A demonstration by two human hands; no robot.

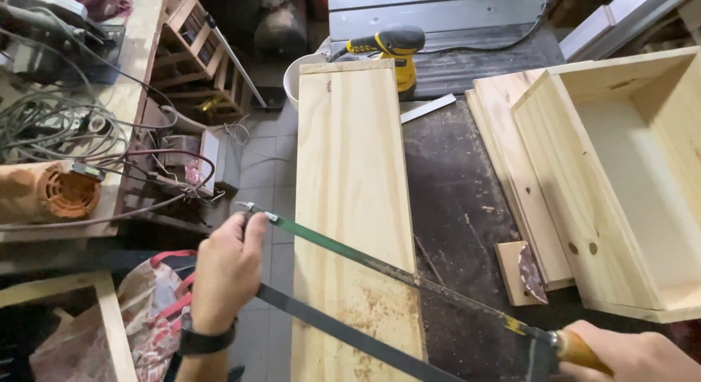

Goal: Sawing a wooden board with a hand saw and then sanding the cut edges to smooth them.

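While the left hand [225,269] grips the far end of the hacksaw [398,280] with closed fingers, the right hand [634,355] is wrapped around its wooden handle at near right. Its blade lies slantwise across the long pine board [350,170], left of an open wooden box [577,199] and near a sanding block [520,272].

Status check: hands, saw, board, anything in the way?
Left hand grips hacksaw front end; right hand on handle. Blade lies across pine board. Sanding block sits apart.
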